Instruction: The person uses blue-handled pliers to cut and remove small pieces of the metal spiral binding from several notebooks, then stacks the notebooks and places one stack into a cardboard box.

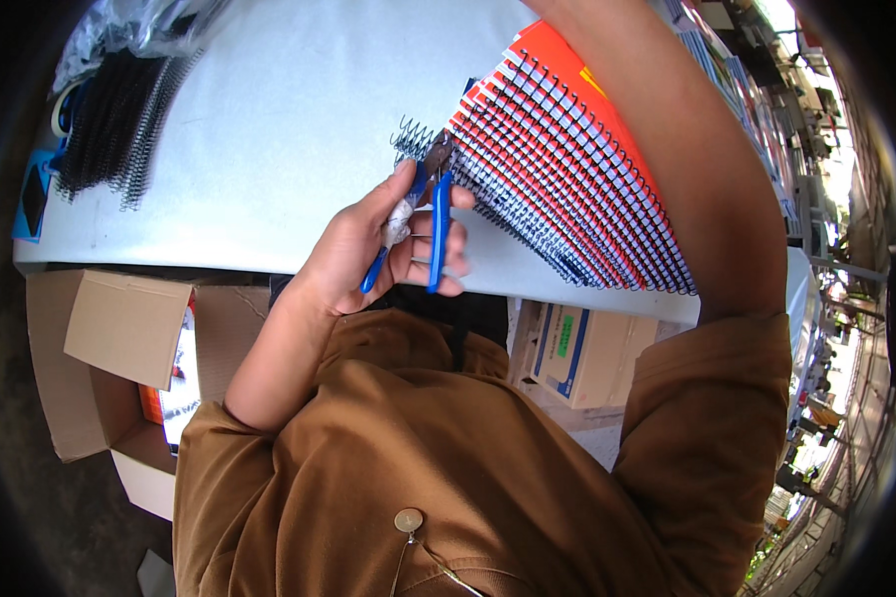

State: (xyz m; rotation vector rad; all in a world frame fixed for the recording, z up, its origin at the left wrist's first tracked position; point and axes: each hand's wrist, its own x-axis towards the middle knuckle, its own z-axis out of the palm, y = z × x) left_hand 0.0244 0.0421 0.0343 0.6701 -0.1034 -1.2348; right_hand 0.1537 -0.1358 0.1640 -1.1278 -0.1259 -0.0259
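My left hand [353,244] is closed around a pair of blue-handled wire cutters [438,234], with white wrapping on one handle. The cutters' handles are spread apart, and their metal jaws are beside the loose ends of black spiral coils [409,137]. These ends stick out at the left of a fanned stack of spiral-bound books [577,149] with red-orange covers. My right forearm [707,129] reaches over the right side of the stack to the upper edge of the view. The right hand itself is out of the picture.
A bundle of black spiral coils [119,124] lies at the table's far left under clear plastic [134,35]. An open cardboard box [129,333] stands below the table's left front edge. Another box [592,353] sits under the table. More stacked books [732,90] are beyond my right arm.
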